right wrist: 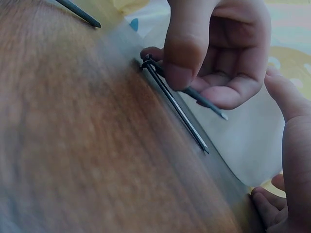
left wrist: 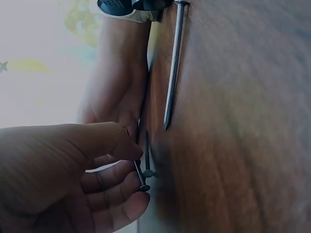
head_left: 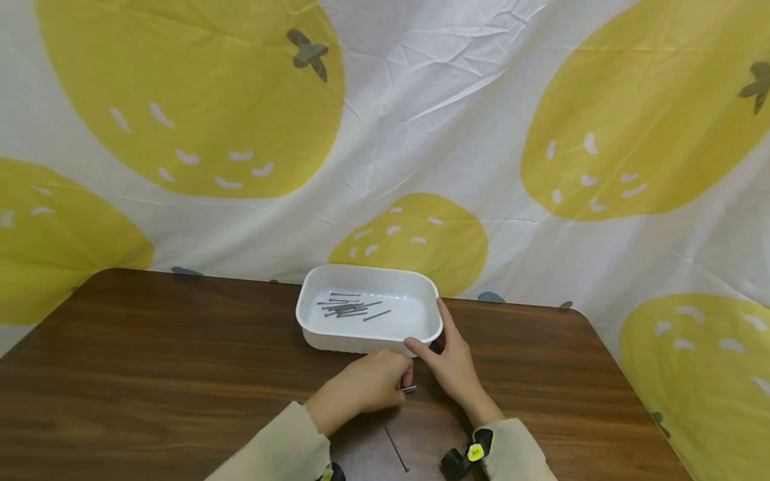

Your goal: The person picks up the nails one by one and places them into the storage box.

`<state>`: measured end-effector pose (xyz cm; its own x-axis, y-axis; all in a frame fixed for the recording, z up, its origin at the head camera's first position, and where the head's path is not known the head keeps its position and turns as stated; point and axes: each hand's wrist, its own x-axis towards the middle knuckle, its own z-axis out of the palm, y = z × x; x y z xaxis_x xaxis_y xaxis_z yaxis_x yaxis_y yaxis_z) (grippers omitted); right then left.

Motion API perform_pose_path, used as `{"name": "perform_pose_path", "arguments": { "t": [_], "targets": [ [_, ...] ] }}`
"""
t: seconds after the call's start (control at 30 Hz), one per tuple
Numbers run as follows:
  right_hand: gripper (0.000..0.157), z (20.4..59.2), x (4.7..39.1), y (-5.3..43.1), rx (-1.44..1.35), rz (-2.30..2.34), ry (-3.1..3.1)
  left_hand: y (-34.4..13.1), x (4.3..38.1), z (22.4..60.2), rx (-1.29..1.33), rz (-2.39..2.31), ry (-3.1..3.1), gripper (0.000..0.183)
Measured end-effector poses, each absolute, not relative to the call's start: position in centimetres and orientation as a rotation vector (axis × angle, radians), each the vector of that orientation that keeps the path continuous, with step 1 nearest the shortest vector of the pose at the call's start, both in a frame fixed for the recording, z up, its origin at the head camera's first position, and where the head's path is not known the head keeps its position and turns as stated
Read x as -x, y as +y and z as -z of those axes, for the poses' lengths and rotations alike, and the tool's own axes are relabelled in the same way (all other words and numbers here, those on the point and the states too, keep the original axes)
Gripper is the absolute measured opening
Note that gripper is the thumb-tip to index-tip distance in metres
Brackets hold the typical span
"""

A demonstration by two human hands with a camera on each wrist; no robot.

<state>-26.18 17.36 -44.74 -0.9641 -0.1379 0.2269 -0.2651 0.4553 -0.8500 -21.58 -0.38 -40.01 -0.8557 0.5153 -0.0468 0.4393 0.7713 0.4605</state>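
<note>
A white plastic tray (head_left: pixel 415 315) stands near the back of the table, with several nails (head_left: pixel 349 308) lying in its left half. At its near right corner my right hand (head_left: pixel 454 364) grips the tray, thumb over the rim and fingers along the side. Just in front of the tray, my left hand (head_left: pixel 369 384) pinches a nail (right wrist: pixel 209 104) between thumb and fingers. Close beneath that one, a second nail (right wrist: pixel 181 110) appears to lie on the tabletop. Another loose nail (head_left: pixel 396 449) lies between the forearms, also seen in the left wrist view.
The brown wood-grain table (head_left: pixel 180 374) extends to both sides of the tray. Behind it hangs a white cloth (head_left: pixel 415 133) with large yellow fruit prints, touching the table's back edge. Black wrist devices (head_left: pixel 466 459) sit at the cuffs of both sleeves.
</note>
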Motion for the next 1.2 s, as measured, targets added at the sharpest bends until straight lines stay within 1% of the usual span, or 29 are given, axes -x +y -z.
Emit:
{"name": "perform_pose_path", "arguments": {
  "t": [0.17,0.4,0.67,0.83,1.03,1.2],
  "targets": [
    [0.098,44.7,26.2,17.4,-0.359,-1.53,-2.576,-0.7,21.6,39.8,-0.798,-0.654,2.803,0.018],
    [0.097,44.9,26.1,17.5,-0.342,-1.536,-2.571,-1.1,21.8,39.3,-0.958,-0.676,2.787,0.018],
    [0.095,45.1,26.1,17.7,-0.367,-1.474,-2.584,-2.0,22.1,37.9,-1.11,-0.853,2.692,0.018],
    [0.091,45.2,26.1,17.8,-0.373,-1.468,-2.59,-2.7,22.6,36.7,-1.125,-0.924,2.659,0.019],
    [0.093,45.1,26.2,17.6,-0.393,-1.474,-2.578,-3.7,23.8,35.4,-1.137,-1.037,2.66,0.018],
    [0.094,45.1,26.4,17.5,-0.377,-1.487,-2.567,-4.4,25.5,35.0,-0.992,-1.168,2.623,0.027]
  ]
}}
